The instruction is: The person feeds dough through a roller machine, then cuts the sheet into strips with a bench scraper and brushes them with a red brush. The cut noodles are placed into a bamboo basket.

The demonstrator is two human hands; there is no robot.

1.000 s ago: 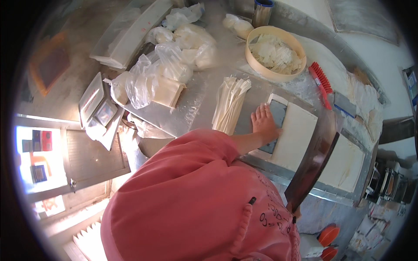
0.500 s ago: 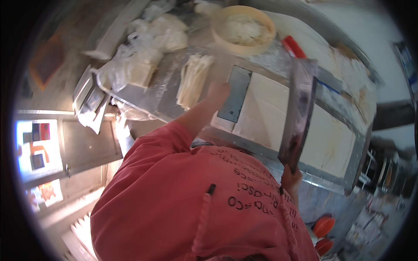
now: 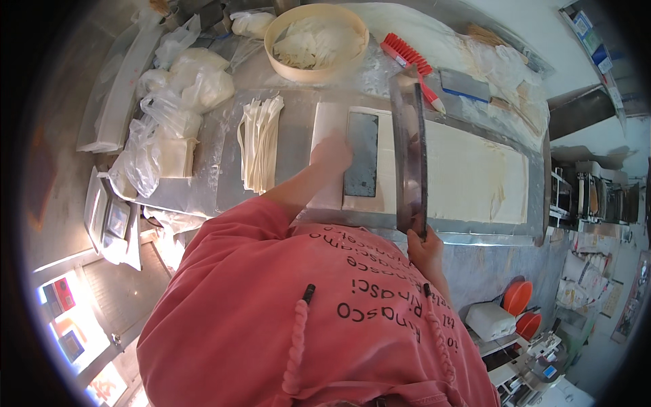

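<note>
My right hand (image 3: 426, 251) is wrapped round the near end of a long, wide-bladed knife (image 3: 409, 149), whose blade stands on edge across a flat pale dough sheet (image 3: 475, 176). A grey rectangular plate (image 3: 361, 154) lies on the sheet just left of the blade. Left of the plate, my left hand (image 3: 332, 154) is over a pale strip (image 3: 329, 119) that looks like dough; its fingers are blurred, so their pose is unclear. Farther left lies a bundle of cut noodles (image 3: 260, 146).
A round wooden-rimmed sieve (image 3: 271, 54) with pale scraps stands at the back. Behind the knife are a red brush (image 3: 407, 53) and a grey blade scraper (image 3: 464, 85). Plastic bags (image 3: 169, 115) crowd the table's left side. Orange bowls (image 3: 517, 297) are below right.
The view has shifted, putting the table lower and more level. Between the plate and the knife the gap has narrowed. A pale strip now shows more plainly beside my left hand.
</note>
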